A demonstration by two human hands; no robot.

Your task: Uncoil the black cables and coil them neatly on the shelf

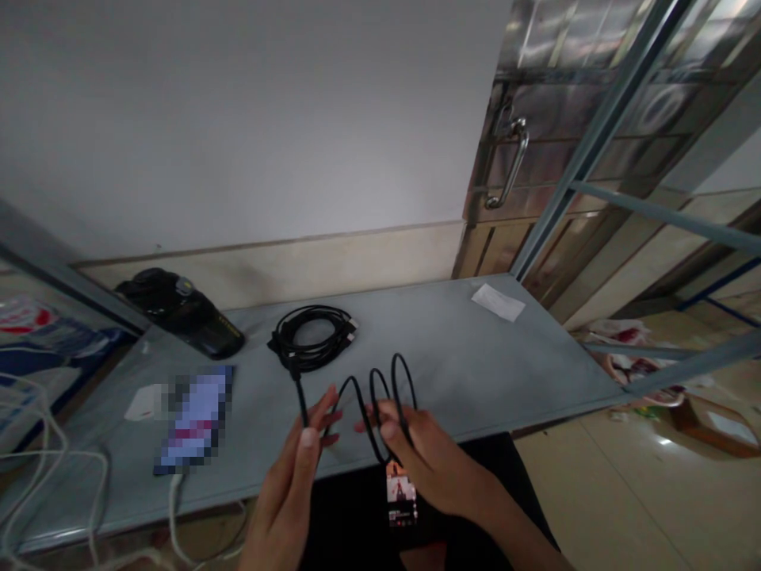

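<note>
My left hand (288,484) and my right hand (419,452) are raised just over the table's front edge. A black cable (386,381) forms several upright loops between them. My right hand grips the loops with curled fingers. The strand running back to the coil passes through my left hand, between thumb and fingers. That strand leads to a coiled bundle of black cable (312,337) lying on the grey metal table (452,349). The cable's ends are partly hidden by my hands and the coil.
A black pouch (181,309) lies at the table's back left, near a pixelated phone (196,420) and a white charger (146,402). White cables (47,468) hang at the left. White paper (498,302) lies at the back right. Metal frame bars and a door handle (511,162) stand right.
</note>
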